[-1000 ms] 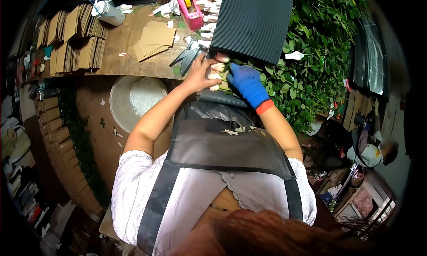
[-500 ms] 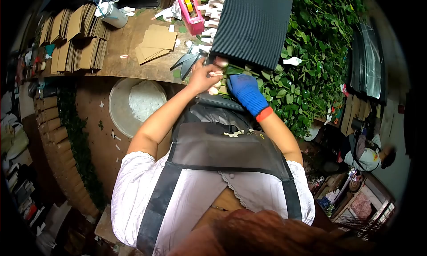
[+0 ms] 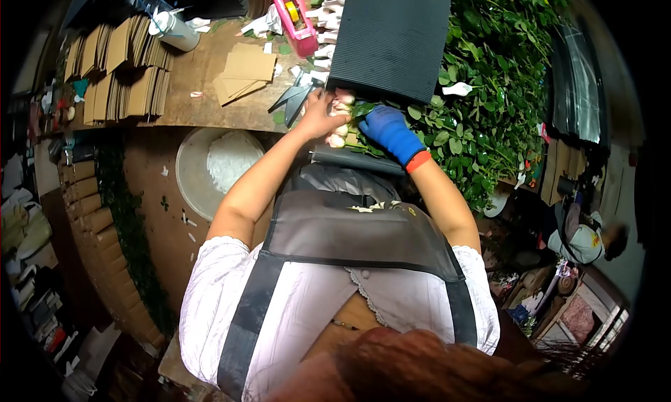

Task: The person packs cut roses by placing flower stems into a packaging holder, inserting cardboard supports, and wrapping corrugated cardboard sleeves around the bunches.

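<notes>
Pale pink roses lie in a short row at the table's front edge, heads to the left and leafy stems to the right. My bare left hand is at the heads, its thumb stretched across them and its fingers apart, touching the buds. My right hand, in a blue knitted glove with an orange cuff, is closed around the green stems just behind the heads. A dark corrugated sheet lies just beyond both hands. Another dark corrugated edge shows beneath the roses, near my apron.
A pink tape dispenser, cardboard pieces and a white bottle stand on the wooden table. Leafy stems are heaped at the right. A tub with white scraps sits below left. Another person is at far right.
My left thumb and fingers have spread from a pinch over the rose heads. My right hand stays at the stems. The view has shifted slightly.
</notes>
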`<state>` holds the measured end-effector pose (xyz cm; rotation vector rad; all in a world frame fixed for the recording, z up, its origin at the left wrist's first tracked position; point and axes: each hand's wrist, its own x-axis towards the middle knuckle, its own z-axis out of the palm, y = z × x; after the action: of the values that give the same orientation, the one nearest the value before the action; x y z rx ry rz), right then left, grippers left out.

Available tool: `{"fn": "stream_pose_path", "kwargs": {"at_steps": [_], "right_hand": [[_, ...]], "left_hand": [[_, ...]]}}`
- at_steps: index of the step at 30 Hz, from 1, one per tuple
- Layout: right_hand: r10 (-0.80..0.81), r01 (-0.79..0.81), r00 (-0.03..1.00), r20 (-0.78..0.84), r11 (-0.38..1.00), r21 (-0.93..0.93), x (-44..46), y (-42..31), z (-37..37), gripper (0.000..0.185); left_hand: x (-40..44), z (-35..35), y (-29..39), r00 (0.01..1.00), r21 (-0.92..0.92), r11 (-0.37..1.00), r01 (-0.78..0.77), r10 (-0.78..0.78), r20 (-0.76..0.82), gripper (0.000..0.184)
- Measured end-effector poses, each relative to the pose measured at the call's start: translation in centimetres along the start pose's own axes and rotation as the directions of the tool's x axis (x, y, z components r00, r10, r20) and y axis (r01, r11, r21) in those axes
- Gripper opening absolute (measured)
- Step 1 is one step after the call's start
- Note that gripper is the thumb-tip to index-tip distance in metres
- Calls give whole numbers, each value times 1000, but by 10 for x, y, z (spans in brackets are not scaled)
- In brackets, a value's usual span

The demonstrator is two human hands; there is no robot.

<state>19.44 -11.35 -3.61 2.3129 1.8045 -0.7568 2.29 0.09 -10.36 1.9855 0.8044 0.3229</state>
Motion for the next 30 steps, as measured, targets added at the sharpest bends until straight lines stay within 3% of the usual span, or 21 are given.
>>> {"fn": "stream_pose_path", "kwargs": {"at_steps": [2, 3, 5, 8, 9, 13, 16, 19, 28, 30], "right_hand": [[-8, 8, 1000, 7, 1000, -11, -5, -4, -3, 36], [15, -14, 999, 47, 1000, -25, -7, -4, -6, 36], [74, -78, 990, 119, 996, 32, -26, -24, -50, 34], [171, 47, 939, -299, 797, 602, -44, -29, -59, 30], [85, 136, 916, -391, 852, 505, -38, -19, -47, 31], [1, 92, 954, -300, 950, 297, -19, -7, -7, 40], [-36, 148, 938, -346, 941, 304, -18, -7, 2, 42], [-15, 90, 968, -249, 951, 294, -15, 3, 12, 43], [-24, 321, 890, -456, 743, 587, -8, 13, 28, 37], [-14, 268, 914, -405, 771, 578, -6, 17, 31, 33]], "left_hand": [[5, -2, 9, 994, 8, 994, 110, -110, -8, 64], [8, -5, 12, 994, -108, 988, 106, -105, 10, 55], [8, 11, -3, 992, -115, 988, 101, -109, -61, 57], [7, 9, 0, 993, -74, 993, 90, -95, -69, 57], [6, 7, 2, 994, -37, 996, 86, -88, -63, 56], [5, 8, -1, 994, -155, 986, 52, -66, -85, 48], [2, 0, 7, 996, -111, 993, 34, -43, -77, 42], [1, -5, 15, 997, -138, 990, 13, -23, -69, 41], [0, -3, 14, 992, -82, 995, -50, 40, -119, 31], [1, -1, 7, 997, -48, 999, -15, 12, -80, 34]]}}
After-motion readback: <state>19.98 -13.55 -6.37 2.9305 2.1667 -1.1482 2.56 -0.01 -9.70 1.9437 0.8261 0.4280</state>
